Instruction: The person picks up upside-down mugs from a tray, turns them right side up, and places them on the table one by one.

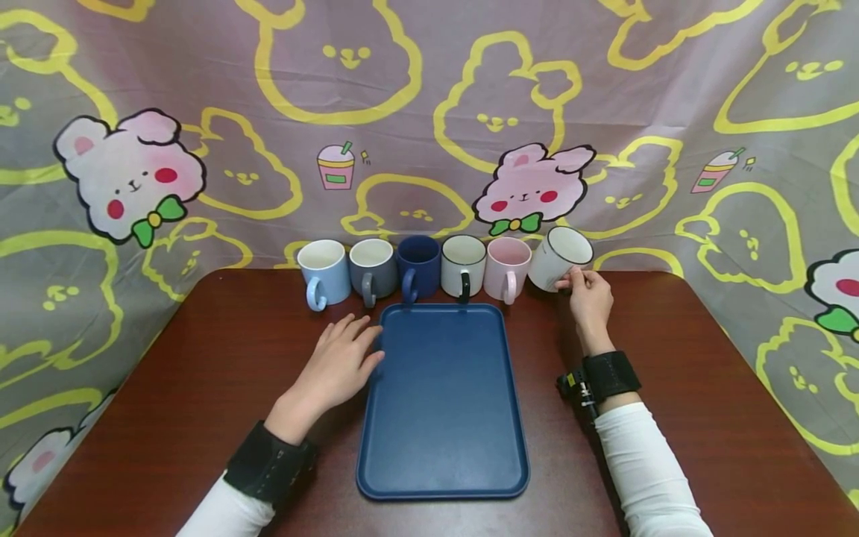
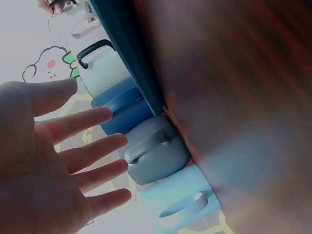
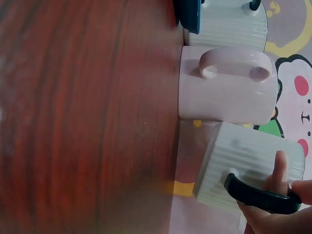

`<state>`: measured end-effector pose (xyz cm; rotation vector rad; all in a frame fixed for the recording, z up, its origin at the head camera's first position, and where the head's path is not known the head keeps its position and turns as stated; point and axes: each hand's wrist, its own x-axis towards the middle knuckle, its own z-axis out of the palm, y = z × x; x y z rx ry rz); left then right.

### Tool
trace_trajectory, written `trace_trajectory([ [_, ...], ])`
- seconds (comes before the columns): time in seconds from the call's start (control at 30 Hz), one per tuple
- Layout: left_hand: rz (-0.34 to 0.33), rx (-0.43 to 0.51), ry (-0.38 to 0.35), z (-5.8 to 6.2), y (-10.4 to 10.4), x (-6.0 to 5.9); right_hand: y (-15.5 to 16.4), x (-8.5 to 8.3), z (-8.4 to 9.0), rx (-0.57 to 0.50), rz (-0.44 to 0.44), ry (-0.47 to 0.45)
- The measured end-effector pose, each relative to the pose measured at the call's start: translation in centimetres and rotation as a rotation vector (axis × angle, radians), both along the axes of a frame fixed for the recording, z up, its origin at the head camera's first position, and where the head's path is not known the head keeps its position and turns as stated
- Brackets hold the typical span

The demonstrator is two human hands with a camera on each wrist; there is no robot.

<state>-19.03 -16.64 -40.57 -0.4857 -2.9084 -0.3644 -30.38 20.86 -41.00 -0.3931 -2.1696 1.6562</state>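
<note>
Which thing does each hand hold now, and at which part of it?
The right hand pinches the white mug by its black handle, tilting it. The left hand holds nothing; it rests flat beside the blue tray.

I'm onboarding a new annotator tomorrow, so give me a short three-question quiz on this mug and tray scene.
1. True or false: the right hand holds the white mug tilted, by its dark handle.
2. Multiple choice: where does the left hand lie? A) inside the dark blue mug B) flat on the table, its fingers at the left edge of the blue tray C) round the pink mug
3. Fill in: counting the tilted one, the row behind the tray has ___ mugs.

Key: 1 true; 2 B; 3 six.
</note>
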Motion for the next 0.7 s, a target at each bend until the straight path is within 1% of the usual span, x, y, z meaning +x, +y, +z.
trace_trajectory([
  [0.2,0.009,-0.001,0.005,0.1,-0.3,0.2,0.1,0.0,-0.1,0.017,0.007,-0.023],
  [0.5,0.033,-0.004,-0.003,0.1,-0.8,0.6,0.1,0.2,0.1,0.081,0.028,-0.072],
  [0.7,0.029,-0.012,0.004,0.1,-1.2,0.8,0.1,0.3,0.1,0.068,0.064,-0.115],
])
